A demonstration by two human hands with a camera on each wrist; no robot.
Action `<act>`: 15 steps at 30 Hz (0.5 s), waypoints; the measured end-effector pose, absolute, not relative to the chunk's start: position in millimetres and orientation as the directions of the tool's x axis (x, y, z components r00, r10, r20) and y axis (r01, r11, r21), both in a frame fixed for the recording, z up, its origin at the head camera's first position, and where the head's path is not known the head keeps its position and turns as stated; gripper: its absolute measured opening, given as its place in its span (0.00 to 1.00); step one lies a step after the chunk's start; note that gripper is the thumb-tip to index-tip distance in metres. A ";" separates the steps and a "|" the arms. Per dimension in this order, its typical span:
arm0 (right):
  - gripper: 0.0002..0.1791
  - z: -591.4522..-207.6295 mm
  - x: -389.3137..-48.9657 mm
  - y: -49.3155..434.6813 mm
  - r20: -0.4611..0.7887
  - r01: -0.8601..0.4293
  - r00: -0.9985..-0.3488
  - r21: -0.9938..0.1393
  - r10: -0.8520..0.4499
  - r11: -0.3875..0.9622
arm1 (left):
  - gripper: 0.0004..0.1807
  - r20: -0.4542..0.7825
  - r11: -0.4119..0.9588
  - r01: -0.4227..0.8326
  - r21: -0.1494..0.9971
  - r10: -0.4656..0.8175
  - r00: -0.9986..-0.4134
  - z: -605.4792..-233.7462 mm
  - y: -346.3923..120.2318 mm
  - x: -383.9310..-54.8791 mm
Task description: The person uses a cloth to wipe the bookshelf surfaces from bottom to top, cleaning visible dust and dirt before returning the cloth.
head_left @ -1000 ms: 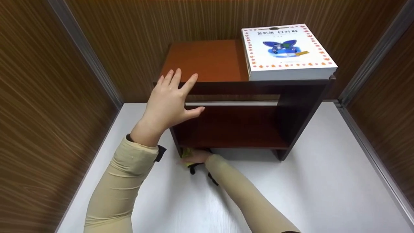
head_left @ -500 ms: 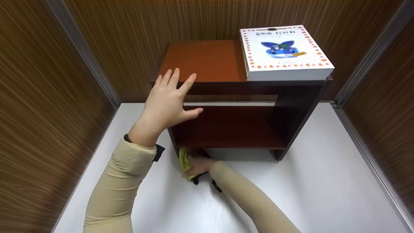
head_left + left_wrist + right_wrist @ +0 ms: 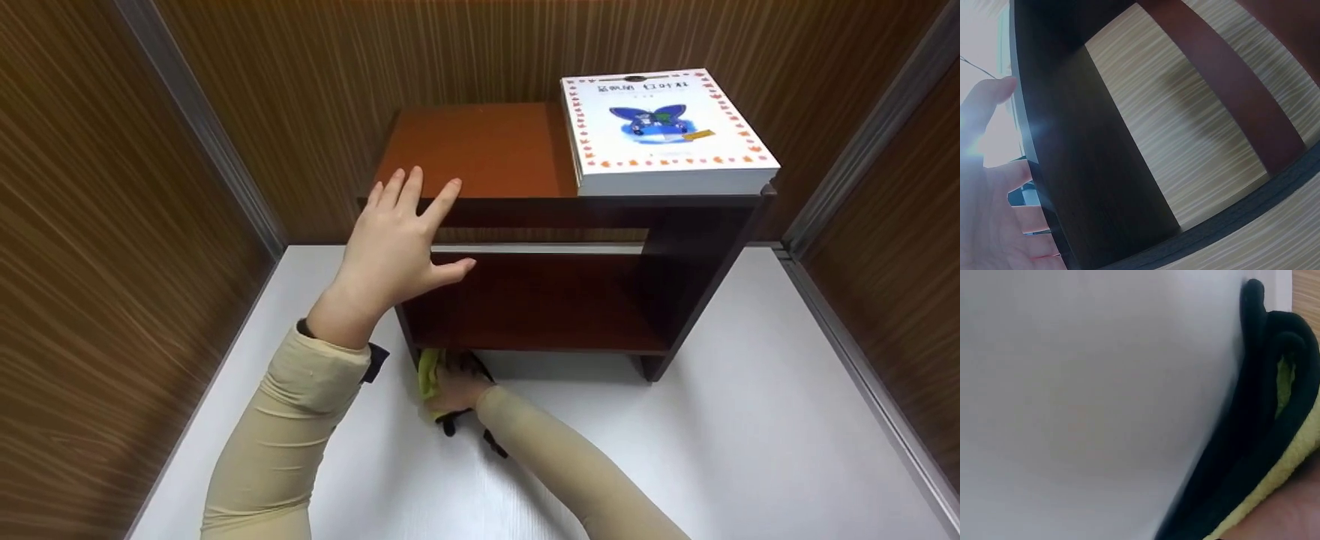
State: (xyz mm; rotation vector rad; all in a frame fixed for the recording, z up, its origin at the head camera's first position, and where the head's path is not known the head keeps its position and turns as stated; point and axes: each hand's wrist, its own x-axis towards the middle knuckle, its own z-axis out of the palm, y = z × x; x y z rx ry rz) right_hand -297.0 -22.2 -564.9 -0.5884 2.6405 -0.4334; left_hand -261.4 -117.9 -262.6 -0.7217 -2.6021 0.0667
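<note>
My left hand (image 3: pixel 391 251) is spread, its fingertips at the front left edge of a small dark brown wooden shelf (image 3: pixel 484 150). In the left wrist view the fingers lie along the edge of a dark board. Low down, my right hand (image 3: pixel 459 386) holds a yellow-green cloth (image 3: pixel 428 376) with a black border, on the white floor by the shelf's lower left foot. Its fingertips are partly hidden under the bottom board. Seen from the right wrist, the cloth (image 3: pixel 1275 478) is folded and lies against the white surface, part of the hand at the lower right.
A thick stack of books (image 3: pixel 675 127), butterfly picture on top, lies on the right of the shelf top. Wood-grained walls (image 3: pixel 480 45) close in the back and both sides. White floor (image 3: pixel 765 420) spreads to the right and front.
My right hand and the cloth have come a little nearer from the shelf's foot, and more of the cloth shows. The left hand keeps its place; the view shifts slightly.
</note>
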 end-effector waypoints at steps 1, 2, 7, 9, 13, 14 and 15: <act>0.50 -565.1 -298.5 -22.0 -0.316 -0.325 -0.829 -0.401 -0.462 0.857 | 0.47 0.398 0.862 0.480 -0.161 0.502 -0.768 -263.0 -117.6 -261.5; 0.47 -564.5 -300.5 -21.4 -0.322 -0.316 -0.824 -0.423 -0.466 0.850 | 0.47 0.397 0.863 0.479 -0.163 0.502 -0.768 -263.3 -117.5 -261.5; 0.40 -556.3 -310.3 -16.3 -0.390 -0.223 -0.766 -0.583 -0.510 0.781 | 0.47 0.418 0.864 0.477 -0.162 0.498 -0.760 -264.8 -118.3 -260.7; 0.41 -553.9 -314.0 -14.3 -0.410 -0.175 -0.759 -0.618 -0.505 0.766 | 0.47 0.426 0.863 0.480 -0.159 0.498 -0.755 -265.1 -118.2 -260.5; 0.40 -555.2 -321.0 -12.1 -0.392 -0.160 -0.791 -0.607 -0.469 0.778 | 0.47 0.426 0.861 0.483 -0.157 0.501 -0.753 -265.3 -116.8 -261.6; 0.39 -556.4 -322.2 -11.7 -0.387 -0.173 -0.795 -0.594 -0.467 0.786 | 0.47 0.427 0.861 0.484 -0.156 0.500 -0.753 -265.4 -116.5 -262.1; 0.39 -558.2 -323.1 -11.4 -0.387 -0.188 -0.792 -0.580 -0.472 0.792 | 0.47 0.427 0.862 0.483 -0.155 0.500 -0.754 -265.6 -116.4 -262.5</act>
